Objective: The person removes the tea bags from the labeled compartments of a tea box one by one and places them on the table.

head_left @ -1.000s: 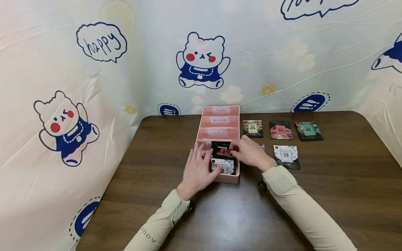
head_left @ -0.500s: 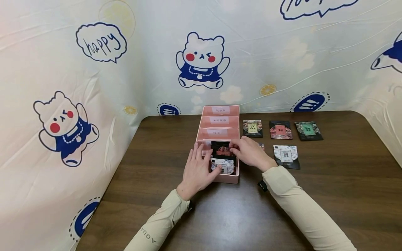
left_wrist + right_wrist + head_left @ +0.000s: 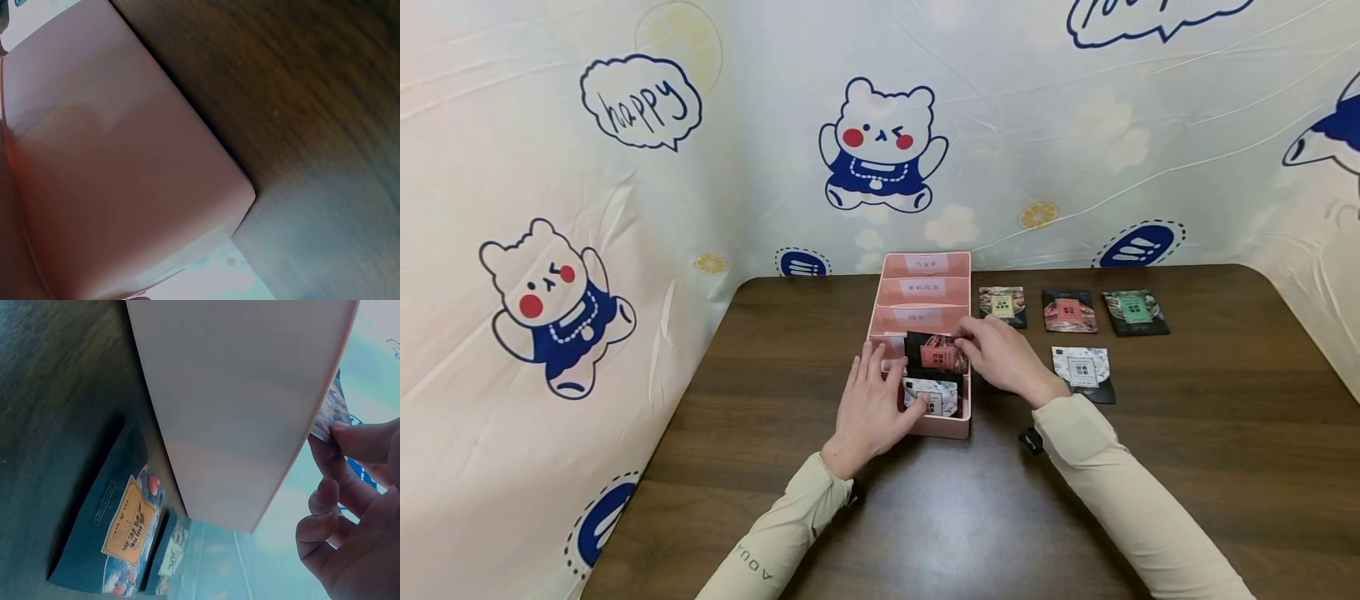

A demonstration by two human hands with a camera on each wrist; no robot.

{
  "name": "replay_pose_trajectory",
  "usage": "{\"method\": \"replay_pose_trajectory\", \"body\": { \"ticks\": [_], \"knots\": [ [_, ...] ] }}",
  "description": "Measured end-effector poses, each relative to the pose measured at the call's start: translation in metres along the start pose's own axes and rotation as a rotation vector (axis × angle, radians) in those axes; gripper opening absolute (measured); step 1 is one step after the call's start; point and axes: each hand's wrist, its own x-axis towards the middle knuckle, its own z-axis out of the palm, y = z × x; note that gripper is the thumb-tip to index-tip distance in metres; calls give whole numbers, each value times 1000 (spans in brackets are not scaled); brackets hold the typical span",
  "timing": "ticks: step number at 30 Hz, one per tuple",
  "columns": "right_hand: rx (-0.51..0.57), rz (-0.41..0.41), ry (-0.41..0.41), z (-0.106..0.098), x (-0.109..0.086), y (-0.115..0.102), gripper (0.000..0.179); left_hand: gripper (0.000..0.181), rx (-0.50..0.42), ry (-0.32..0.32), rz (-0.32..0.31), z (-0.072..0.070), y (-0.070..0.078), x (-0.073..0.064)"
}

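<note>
A long pink box [image 3: 942,427] with labelled compartments stands on the table; its side wall also fills much of the left wrist view. My right hand [image 3: 1006,358] pinches the right edge of a black tea sachet with a red label [image 3: 942,357], partly above the box's rim. In the right wrist view the thumb and index finger grip that sachet's corner [image 3: 331,415]. My left hand [image 3: 874,408] rests along the box's left rim, fingers fairly straight. Its thumb lies over a white-and-black sachet [image 3: 929,397] in the front compartment.
Right of the box lie sachets with yellow [image 3: 1002,307], red [image 3: 1070,311], green [image 3: 1137,312] and white [image 3: 1082,372] fronts. An orange-labelled sachet [image 3: 130,522] lies beside the box, hidden by my right hand in the head view. A printed cloth [image 3: 1000,125] hangs behind the table.
The red-labelled sachet has risen a little and shifted right, and more of its label shows. My right hand has moved slightly up and right with it. The left hand stays in place.
</note>
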Motion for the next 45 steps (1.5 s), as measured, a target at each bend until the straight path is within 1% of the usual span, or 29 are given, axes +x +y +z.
{"method": "replay_pose_trajectory", "body": {
  "ticks": [5, 8, 13, 20, 23, 31, 38, 41, 45],
  "knots": [
    [55, 17, 33, -3, 0, 0, 12, 69, 3, 23, 14, 1, -1, 0],
    [70, 27, 50, -4, 1, 0, 14, 69, 2, 23, 12, 2, -1, 0],
    [83, 45, 70, -8, 1, -1, 16, 70, 0, -8, -3, 1, 0, 1],
    [114, 55, 138, -14, 1, -3, 16, 70, 5, -3, 3, 1, 0, 2],
    [124, 58, 162, -16, 1, -3, 15, 71, 5, -16, -3, 1, 0, 3],
    [151, 76, 206, -21, 0, 1, 18, 71, 2, -29, -11, 1, 0, 2],
    [195, 117, 275, -32, -5, 13, 19, 70, -8, -11, -6, 3, 0, 1],
    [180, 125, 308, -37, -9, 21, 18, 70, -13, -5, -8, 3, -1, 0],
    [145, 150, 325, -44, -17, 31, 18, 69, -17, -1, -8, 3, -1, 0]
  ]
}}
